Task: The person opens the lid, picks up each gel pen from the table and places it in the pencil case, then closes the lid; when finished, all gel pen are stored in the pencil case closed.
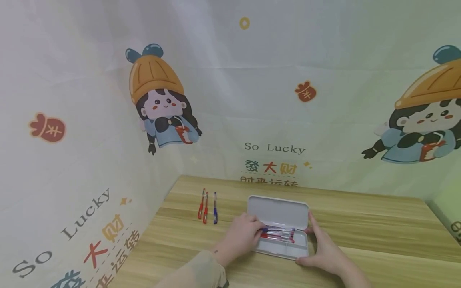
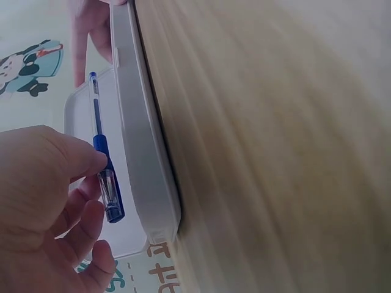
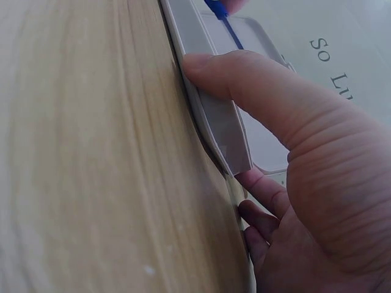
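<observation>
An open pencil case (image 1: 279,211), pale grey with its lid raised at the back, lies on the table. My left hand (image 1: 244,234) is over the case's left end and pinches a blue pen (image 2: 102,146) by its grip, between thumb and fingers. The pen lies lengthwise over the case, its clear barrel pointing toward the right end. Below it, several pens including a red pen (image 1: 277,238) lie in the rear compartment. My right hand (image 1: 325,250) holds the case's right end, thumb (image 3: 214,70) on the front wall and fingers around behind.
Left of the case, two red pens (image 1: 205,212) and another blue pen (image 1: 215,212) lie side by side on the wooden table (image 1: 360,228). A printed curtain (image 1: 223,100) hangs behind the table and along its left side.
</observation>
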Demonstrator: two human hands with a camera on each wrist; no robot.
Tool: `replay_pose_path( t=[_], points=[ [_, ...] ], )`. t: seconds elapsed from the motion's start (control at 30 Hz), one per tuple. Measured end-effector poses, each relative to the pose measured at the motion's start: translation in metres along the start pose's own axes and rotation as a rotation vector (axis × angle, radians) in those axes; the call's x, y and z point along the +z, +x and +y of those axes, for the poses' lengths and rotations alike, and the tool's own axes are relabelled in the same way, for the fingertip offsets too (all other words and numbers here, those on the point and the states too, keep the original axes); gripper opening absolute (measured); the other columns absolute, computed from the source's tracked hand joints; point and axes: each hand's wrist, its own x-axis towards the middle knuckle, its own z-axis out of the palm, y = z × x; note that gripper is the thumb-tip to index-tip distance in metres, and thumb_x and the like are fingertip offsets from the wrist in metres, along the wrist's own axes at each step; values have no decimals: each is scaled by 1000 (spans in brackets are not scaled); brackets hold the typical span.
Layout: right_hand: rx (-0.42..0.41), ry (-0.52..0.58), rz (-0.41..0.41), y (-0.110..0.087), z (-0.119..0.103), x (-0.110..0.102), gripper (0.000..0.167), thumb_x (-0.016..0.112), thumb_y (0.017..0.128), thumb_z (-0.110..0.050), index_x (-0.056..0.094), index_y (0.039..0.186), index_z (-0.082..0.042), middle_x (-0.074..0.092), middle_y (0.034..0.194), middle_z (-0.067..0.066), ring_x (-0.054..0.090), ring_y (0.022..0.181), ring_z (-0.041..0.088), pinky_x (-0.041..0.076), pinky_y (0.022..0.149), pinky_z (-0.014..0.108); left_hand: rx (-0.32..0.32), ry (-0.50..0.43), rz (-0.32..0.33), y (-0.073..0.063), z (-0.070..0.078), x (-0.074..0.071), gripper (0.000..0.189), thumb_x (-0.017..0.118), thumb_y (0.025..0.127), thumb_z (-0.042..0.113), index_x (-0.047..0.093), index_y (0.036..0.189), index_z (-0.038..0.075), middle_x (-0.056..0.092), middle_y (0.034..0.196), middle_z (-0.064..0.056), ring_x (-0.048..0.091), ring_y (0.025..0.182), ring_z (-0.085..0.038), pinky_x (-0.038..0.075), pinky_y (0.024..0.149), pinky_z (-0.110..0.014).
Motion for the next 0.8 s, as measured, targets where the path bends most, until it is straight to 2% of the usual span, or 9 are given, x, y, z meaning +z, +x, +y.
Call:
replay_pose_path(
  t=[0.2,0.37,0.6,0.8],
  points=[
    [-6,1,5,1,0,0,159,107,60,-35,3,173,5,69,139,19,57,140,49,34,124,77,20,39,-35,1,2,4,20,74,101,24,83,119,25,77,110,6,66,100,-11,58,93,-32],
    [-10,-7,10,1,1,1,159,107,60,-35,4,173,6,69,137,18,58,139,46,34,124,75,36,65,-30,0,3,4,19,74,101,25,83,117,25,77,108,7,66,99,-10,57,91,-29],
    [25,0,-18,0,0,1,160,107,62,-36,0,175,1,67,140,19,54,142,51,32,125,78,24,56,-52,0,4,4,19,73,103,24,83,119,25,77,106,7,65,97,-9,57,91,-27],
    [38,4,-29,0,1,1,160,107,63,-36,-2,175,-1,66,142,18,53,144,50,30,126,78,10,36,-41,0,2,9,18,74,102,24,84,117,25,78,108,7,67,100,-9,58,94,-28]
  ],
)
